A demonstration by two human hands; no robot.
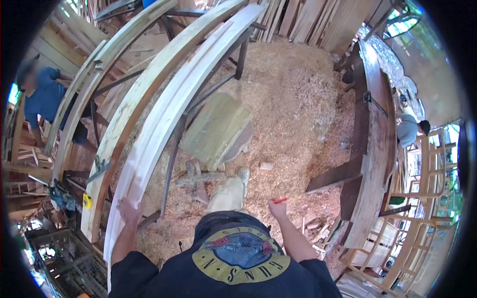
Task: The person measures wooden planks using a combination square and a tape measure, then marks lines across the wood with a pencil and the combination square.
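My left hand (130, 211) lies on the near part of a long pale wooden board (161, 99), fingers stretched along its surface. The board stands propped on dark supports and runs away from me towards the top of the view. My right hand (278, 209) hangs low at my right side, closed around a slim red pencil (280, 200); whether it is a pencil or a pen is hard to make out. Left of the pale board lies a thick yellowish beam (110, 139). A yellow tape measure (87, 200) sits near that beam's close end, below a dark clamp (99, 171).
Wood shavings (298, 99) cover the floor. Ahead lies a broad wooden slab (216, 130). A long workbench (367, 179) stands at right, with a person (410, 130) beyond it. Another person (47, 94) is at far left. Planks (313, 20) lean at the back.
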